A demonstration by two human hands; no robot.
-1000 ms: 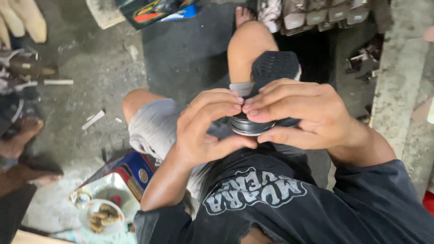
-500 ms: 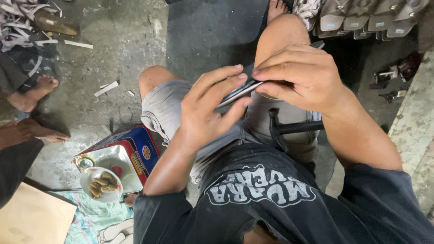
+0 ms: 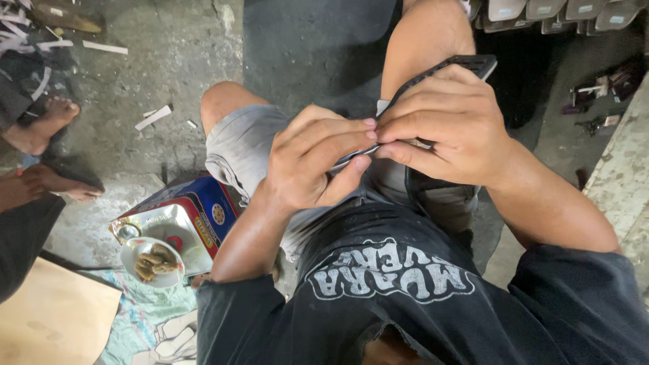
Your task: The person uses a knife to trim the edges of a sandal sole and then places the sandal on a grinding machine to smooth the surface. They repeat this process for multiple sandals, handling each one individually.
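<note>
My left hand (image 3: 314, 162) and my right hand (image 3: 443, 125) meet over my lap, fingertips pinched together on a thin black sole piece (image 3: 466, 64) seen edge-on. The piece runs from the fingers up to the right, past my bare knee. A grey metallic edge shows between my fingers. Both hands grip it; most of it is hidden under my right hand's fingers. I sit in grey shorts and a black printed shirt.
A blue tin box (image 3: 186, 220) with a small dish of brown glue (image 3: 150, 260) stands on the concrete floor by my left thigh. Another person's bare feet (image 3: 40, 125) rest at far left. Grey shoe parts (image 3: 561, 10) lie at top right. A wooden board (image 3: 47, 318) is at bottom left.
The piece in my hands has turned from flat, showing its round metal face, to edge-on. My hands have shifted up and right, with fingertips now pinching its edge.
</note>
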